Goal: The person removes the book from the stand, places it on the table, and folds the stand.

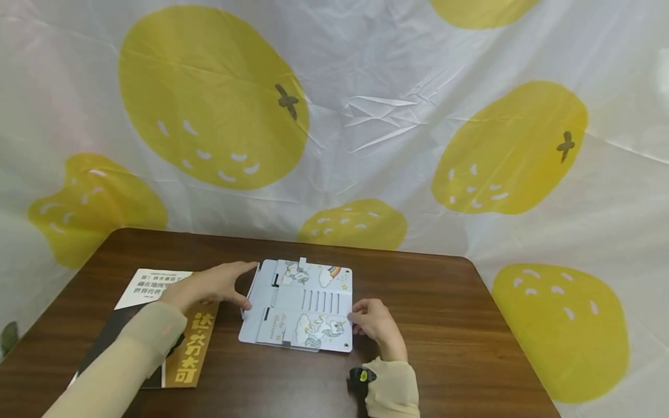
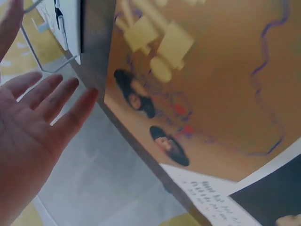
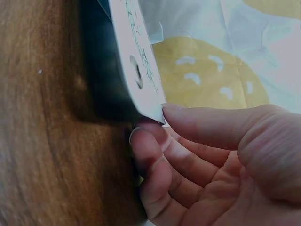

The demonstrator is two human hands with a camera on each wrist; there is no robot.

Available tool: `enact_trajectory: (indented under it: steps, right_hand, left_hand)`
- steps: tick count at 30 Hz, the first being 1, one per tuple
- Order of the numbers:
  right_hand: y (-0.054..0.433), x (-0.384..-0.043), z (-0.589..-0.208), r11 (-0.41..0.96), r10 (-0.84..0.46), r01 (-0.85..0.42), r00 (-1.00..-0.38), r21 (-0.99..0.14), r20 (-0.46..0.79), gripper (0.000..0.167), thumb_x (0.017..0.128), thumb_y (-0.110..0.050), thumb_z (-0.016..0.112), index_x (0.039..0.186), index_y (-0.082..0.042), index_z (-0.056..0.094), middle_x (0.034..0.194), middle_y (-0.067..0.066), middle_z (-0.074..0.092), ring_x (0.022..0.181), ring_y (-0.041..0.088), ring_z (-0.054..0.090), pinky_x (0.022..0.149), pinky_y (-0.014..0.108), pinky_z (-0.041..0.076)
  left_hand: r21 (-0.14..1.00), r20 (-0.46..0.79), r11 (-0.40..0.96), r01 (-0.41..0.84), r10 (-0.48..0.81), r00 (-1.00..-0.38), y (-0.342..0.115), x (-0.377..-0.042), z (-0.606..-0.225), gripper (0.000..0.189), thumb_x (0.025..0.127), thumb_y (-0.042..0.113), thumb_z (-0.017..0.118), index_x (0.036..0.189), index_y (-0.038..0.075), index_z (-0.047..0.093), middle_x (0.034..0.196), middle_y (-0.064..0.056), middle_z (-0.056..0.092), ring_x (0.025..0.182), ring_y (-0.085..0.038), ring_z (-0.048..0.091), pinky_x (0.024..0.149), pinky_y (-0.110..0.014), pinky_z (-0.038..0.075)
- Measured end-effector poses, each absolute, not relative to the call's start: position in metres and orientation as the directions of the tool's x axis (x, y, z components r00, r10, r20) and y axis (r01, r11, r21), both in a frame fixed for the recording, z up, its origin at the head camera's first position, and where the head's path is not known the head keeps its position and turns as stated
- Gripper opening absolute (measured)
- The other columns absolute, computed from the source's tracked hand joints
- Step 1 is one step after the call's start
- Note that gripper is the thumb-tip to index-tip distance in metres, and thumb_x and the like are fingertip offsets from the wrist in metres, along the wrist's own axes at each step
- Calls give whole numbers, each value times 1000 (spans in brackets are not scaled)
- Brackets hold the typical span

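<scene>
A white folding book stand (image 1: 284, 305) printed with unicorns, clouds and a rainbow lies on the table, a row of slots across its middle. At its right edge my right hand (image 1: 377, 326) pinches the rim, thumb above and fingers beneath, as the right wrist view shows near the stand's corner (image 3: 146, 106). My left hand (image 1: 222, 284) is spread at the stand's left side, beside a raised wire support (image 1: 250, 290). In the left wrist view, the fingers (image 2: 75, 115) are mostly straight close to the wire; whether they touch it I cannot tell.
A book (image 1: 195, 348) with a white, black and brown cover lies at the left, partly beneath my left forearm. The brown wooden table (image 1: 449, 325) reaches back to a white curtain (image 1: 366, 128) with large yellow fruit printed on it. Small clips (image 1: 303, 262) stick up from the stand.
</scene>
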State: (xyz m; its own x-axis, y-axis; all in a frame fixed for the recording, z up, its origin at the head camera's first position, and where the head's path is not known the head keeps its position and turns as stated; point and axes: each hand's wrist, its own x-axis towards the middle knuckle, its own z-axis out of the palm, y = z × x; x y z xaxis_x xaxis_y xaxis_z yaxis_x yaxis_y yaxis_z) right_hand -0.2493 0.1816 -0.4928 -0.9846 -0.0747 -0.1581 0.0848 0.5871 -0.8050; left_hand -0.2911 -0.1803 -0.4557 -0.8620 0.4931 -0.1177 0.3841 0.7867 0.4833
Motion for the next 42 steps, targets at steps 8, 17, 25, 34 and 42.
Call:
enact_trajectory:
  steps: [8, 17, 25, 34, 42]
  right_hand:
    - [180, -248, -493, 592, -97, 73, -982, -802, -161, 12, 87, -1, 67, 95, 7, 63, 69, 5, 64, 54, 15, 59, 49, 26, 46]
    - [181, -249, -489, 630, -79, 70, -985, -774, -153, 11, 87, -2, 69, 94, 6, 65, 69, 4, 63, 53, 14, 59, 50, 26, 48]
    - [180, -248, -488, 635, -75, 70, -985, -769, -153, 11, 87, -2, 69, 94, 5, 65, 69, 4, 63, 54, 15, 59, 50, 26, 48]
    - [181, -247, -486, 648, -67, 67, -987, -758, -144, 11, 86, -2, 70, 93, 5, 66, 70, 5, 63, 54, 15, 60, 51, 28, 50]
    - [179, -244, -486, 677, -53, 69, -988, -733, -142, 13, 85, -6, 71, 94, 3, 67, 67, 3, 62, 52, 15, 58, 49, 27, 46]
  left_hand:
    - [477, -145, 764, 434, 556, -818, -181, -297, -448, 105, 71, 36, 88, 147, -8, 32, 150, -30, 31, 138, -45, 29, 111, -55, 24]
    - [488, -171, 762, 426, 562, -809, -171, -300, -448, 103, 73, 37, 86, 150, -3, 31, 155, -29, 20, 143, -46, 14, 112, -58, 19]
    - [495, -199, 777, 389, 537, -819, -162, -297, -445, 104, 72, 39, 87, 150, -1, 31, 157, -25, 19, 145, -43, 12, 114, -55, 14]
    - [487, -188, 765, 422, 563, -805, -153, -297, -452, 104, 73, 41, 85, 151, -1, 30, 157, -26, 19, 144, -41, 17, 114, -53, 18]
    - [438, -216, 802, 407, 533, -818, -143, -294, -464, 104, 72, 49, 83, 152, 5, 33, 159, -19, 20, 144, -39, 20, 113, -54, 22]
